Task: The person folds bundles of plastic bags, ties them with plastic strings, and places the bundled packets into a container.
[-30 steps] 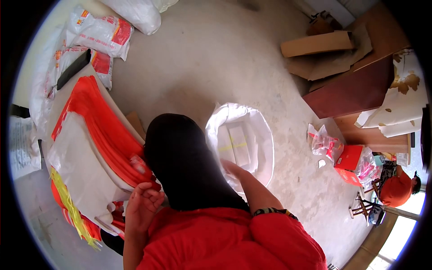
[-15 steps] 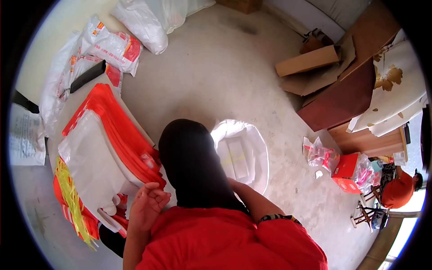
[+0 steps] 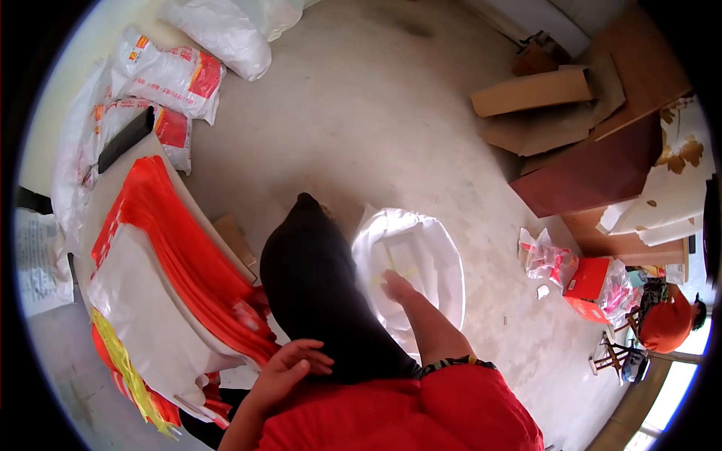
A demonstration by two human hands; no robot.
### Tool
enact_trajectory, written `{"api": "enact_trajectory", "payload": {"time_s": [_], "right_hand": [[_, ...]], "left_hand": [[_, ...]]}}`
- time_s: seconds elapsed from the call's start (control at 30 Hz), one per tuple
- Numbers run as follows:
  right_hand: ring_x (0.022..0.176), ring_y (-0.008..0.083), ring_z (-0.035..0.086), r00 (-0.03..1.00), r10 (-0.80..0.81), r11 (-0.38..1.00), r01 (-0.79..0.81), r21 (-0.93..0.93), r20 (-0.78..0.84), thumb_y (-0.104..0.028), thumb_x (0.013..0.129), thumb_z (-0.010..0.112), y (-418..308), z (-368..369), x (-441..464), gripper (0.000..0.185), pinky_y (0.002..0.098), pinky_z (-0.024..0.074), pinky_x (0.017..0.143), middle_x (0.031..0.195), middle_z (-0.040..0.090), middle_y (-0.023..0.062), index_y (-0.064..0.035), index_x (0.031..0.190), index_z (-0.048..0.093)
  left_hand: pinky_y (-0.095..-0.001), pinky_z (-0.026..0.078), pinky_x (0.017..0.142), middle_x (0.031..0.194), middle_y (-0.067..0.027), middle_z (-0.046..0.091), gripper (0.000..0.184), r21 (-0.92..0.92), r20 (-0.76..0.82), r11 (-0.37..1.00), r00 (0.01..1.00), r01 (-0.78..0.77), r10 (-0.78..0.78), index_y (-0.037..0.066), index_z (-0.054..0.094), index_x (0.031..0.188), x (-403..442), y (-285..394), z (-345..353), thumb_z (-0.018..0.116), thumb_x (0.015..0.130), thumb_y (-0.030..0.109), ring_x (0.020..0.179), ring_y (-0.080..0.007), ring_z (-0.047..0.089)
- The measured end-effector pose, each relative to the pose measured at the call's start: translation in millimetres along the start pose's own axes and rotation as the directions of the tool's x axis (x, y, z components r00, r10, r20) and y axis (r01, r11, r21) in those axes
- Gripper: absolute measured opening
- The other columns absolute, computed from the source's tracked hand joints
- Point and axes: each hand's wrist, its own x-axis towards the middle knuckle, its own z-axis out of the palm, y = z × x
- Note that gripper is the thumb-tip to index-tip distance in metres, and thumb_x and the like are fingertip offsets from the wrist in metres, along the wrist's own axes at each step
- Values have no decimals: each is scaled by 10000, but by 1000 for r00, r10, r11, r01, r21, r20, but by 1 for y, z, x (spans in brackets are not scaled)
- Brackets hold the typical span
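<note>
My right hand [image 3: 395, 286] reaches into a white lined container [image 3: 453, 278], over a pale bundle with yellow ties [image 3: 400, 259] inside it; whether its fingers hold anything is too small to tell. My left hand [image 3: 295, 364] is beside my black-clad leg, fingers loosely apart and slightly curled, with nothing in them. Left of it lies a stack of red and white bags [image 3: 177, 240], its near end close to the hand. Yellow strands [image 3: 128, 364] hang along the stack's outer left edge.
Printed white sacks [image 3: 169, 75] lie at the upper left. Cardboard [image 3: 534, 92] leans by brown furniture [image 3: 590, 177] at the upper right. A red box [image 3: 589, 279] with plastic bags stands on the right, near a seated person in orange [image 3: 666, 325].
My right hand, hidden behind my leg half a second ago, now shows inside the container. My left hand has moved right and lower, away from the stack, and its fingers have spread.
</note>
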Motion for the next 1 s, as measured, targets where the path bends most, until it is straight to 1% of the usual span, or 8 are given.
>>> {"api": "enact_trajectory", "payload": {"time_s": [0.13,0.17,0.27,0.4,0.5,0.7,0.77,1.0], "right_hand": [[1393,383,497,997,-58,989,64,-136,49,-238,1001,574,-18,-19,39,488,465,409,1167,1611,416,165,-54,1450,526],[1330,393,547,998,-11,984,23,-177,67,-186,980,591,-26,-23,45,463,505,468,1102,1605,420,153,-87,1430,548],[1283,380,582,997,37,974,-19,-227,72,-167,987,564,-40,-30,55,436,527,505,1047,1615,397,146,-117,1421,558],[1222,396,636,973,217,976,-216,-29,75,-169,948,580,-59,-43,68,640,489,521,1011,1407,613,215,-161,1557,386],[1189,410,657,975,207,977,-203,-61,74,-159,924,589,-46,-36,88,733,485,522,1001,1305,674,231,-161,1598,303],[1146,404,676,998,63,978,-57,-200,28,-98,906,563,-25,-25,108,641,484,543,964,1297,666,247,-66,1522,388],[1147,405,674,997,78,984,-76,-159,7,-79,897,564,-22,-21,112,622,482,547,959,1283,671,249,-52,1499,408],[1146,415,672,990,131,983,-124,-133,45,-65,891,563,-39,-34,98,626,485,545,960,1235,694,243,-67,1499,411]], "left_hand": [[-391,524,1047,1281,-164,677,395,-38,36,999,999,6,-4,22,495,1464,-2,-10,-12,525,1084,127,1174,-268,674],[-392,529,1043,1283,-168,680,391,-32,42,999,999,8,-7,19,499,1463,-3,-9,-14,521,1086,121,1174,-271,676],[-389,547,1026,1277,-175,692,378,-19,56,998,997,58,-57,8,522,1457,-3,-12,-21,507,1093,108,1155,-273,691],[-377,572,996,1254,-177,713,360,-94,88,992,993,88,-80,-5,568,1434,0,-25,-34,490,1101,107,1098,-274,722],[-368,579,985,1210,-164,738,330,-42,83,994,992,99,-95,-23,619,1380,0,-26,-38,490,1098,90,1073,-266,734],[-343,563,1004,1146,-165,764,288,-44,103,998,994,48,-43,-21,677,1313,-2,-29,-46,554,1058,32,1086,-247,734],[-339,559,1006,1128,-163,770,279,30,111,999,993,34,-37,-19,691,1295,0,-27,-49,567,1048,18,1091,-244,734],[-331,559,994,1087,-172,777,256,-16,111,1000,994,-1,3,-28,707,1261,2,-24,-48,587,1037,13,1074,-246,740]]}}
